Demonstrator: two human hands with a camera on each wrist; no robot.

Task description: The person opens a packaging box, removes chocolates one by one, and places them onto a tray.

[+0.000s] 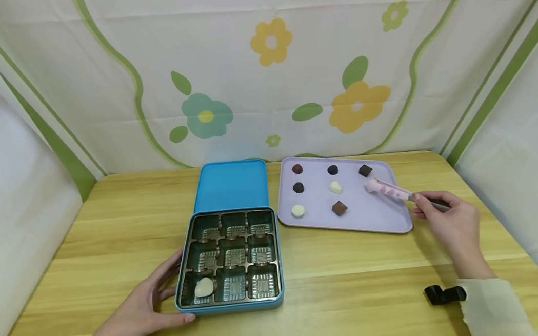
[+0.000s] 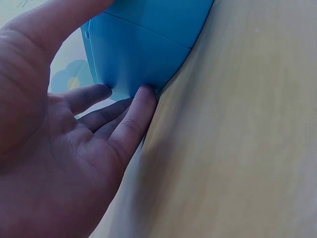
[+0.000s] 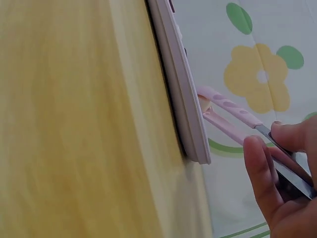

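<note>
A blue tin [image 1: 277,305] with a dark divided insert [image 1: 232,255] stands before me. One cream-coloured chocolate [image 1: 204,287] sits in its front-left compartment. At the tin's left side my left hand [image 1: 141,307] rests its fairly straight fingers [image 2: 131,121] on the wall, the thumb by the front corner. My right hand [image 1: 453,223] pinches metal tongs [image 1: 392,190] with pink tips over the right part of a lilac tray [image 1: 369,218]. Between the tips a small pale piece [image 3: 204,103] shows, its kind unclear. A dark square chocolate [image 1: 365,170] lies just behind the tips.
Other chocolates lie spaced out on the tray, among them a white round one [image 1: 298,211] and a brown square one [image 1: 339,208]. The blue lid [image 1: 231,185] lies behind the tin. A black object [image 1: 445,294] is beside the right sleeve [image 1: 492,308]. A flowered cloth [image 1: 245,87] stands behind.
</note>
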